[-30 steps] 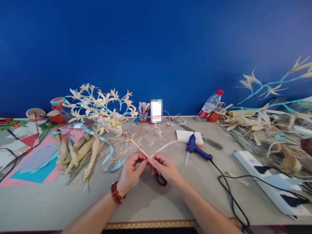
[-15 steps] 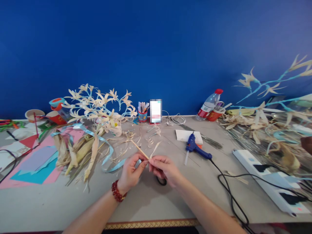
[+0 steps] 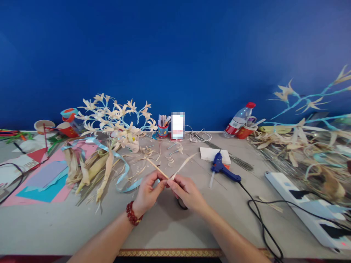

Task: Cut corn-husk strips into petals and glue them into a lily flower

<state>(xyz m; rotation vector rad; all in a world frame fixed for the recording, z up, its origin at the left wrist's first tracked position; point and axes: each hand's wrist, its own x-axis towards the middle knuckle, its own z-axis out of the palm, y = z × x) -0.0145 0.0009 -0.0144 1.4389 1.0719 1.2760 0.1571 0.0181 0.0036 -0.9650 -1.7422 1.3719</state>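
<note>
My left hand [image 3: 148, 191], with a red bead bracelet at the wrist, pinches a thin wooden stick [image 3: 156, 167] that slants up to the left. My right hand [image 3: 185, 191] pinches a pale husk strip [image 3: 184, 165] where it meets the stick; the strip rises up to the right. Both hands hover just above the grey table [image 3: 170, 226] near its front edge. A dark loop, perhaps a scissors handle [image 3: 181, 205], lies half hidden under my right hand.
A blue glue gun [image 3: 222, 169] with a black cord lies to the right, next to a white pad [image 3: 211, 153]. A white power strip [image 3: 307, 204] sits far right. Husks, blue ribbon and coloured paper [image 3: 44, 179] are on the left, and a husk flower spray [image 3: 115, 118] behind.
The husk strip swung: long to the right a second ago, folded short and upright half a second ago, now stretched up to the right again. Both hands stayed close together.
</note>
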